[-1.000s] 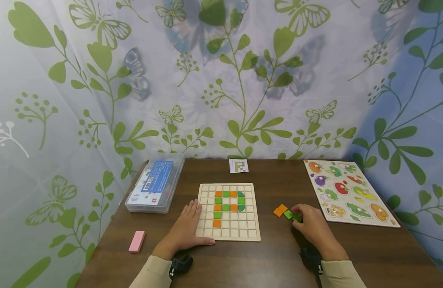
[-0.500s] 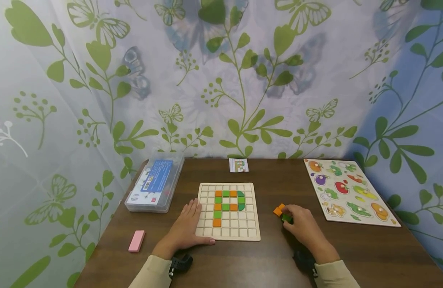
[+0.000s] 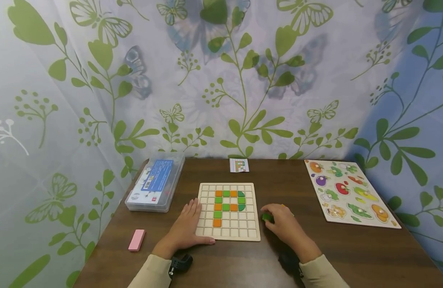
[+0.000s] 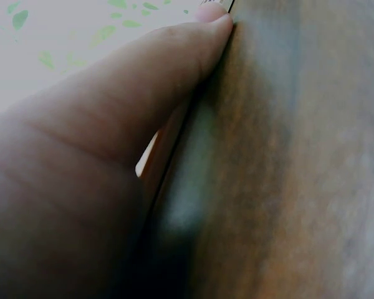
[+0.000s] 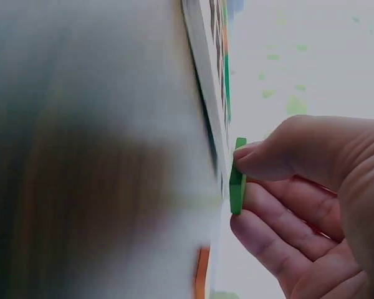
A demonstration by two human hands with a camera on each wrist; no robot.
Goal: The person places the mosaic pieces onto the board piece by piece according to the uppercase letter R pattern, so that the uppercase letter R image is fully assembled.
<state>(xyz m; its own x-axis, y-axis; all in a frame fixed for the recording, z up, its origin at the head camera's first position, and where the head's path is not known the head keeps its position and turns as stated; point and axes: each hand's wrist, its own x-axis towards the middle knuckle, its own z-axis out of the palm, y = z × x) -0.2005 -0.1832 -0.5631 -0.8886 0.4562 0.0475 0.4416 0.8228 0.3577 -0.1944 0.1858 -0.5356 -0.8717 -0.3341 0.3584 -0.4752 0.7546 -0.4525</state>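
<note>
A wooden grid board [image 3: 239,233] lies mid-table with orange and green tiles set in some of its squares. My left hand [image 3: 185,225] rests at its left edge, fingers straight, thumb along the near edge. In the left wrist view the thumb [image 4: 131,81] fills much of the picture. Just right of the board, my right hand [image 3: 287,228] pinches a green tile [image 5: 237,177] between thumb and fingertips, held above the table. Behind that hand, only a sliver of the loose orange tiles shows in the head view; one orange tile [image 5: 201,274] appears in the right wrist view.
A small picture card [image 3: 239,165] lies behind the board. A clear plastic box [image 3: 156,182] with a blue label stands at the back left, a pink block [image 3: 136,240] nearer. At right lies a vegetable puzzle board [image 3: 351,194]. A patterned curtain [image 3: 221,80] hangs behind.
My right hand has gathered green from the table beside the orange tiles and moved left toward the board, holding a green tile. The left hand has stayed in place.
</note>
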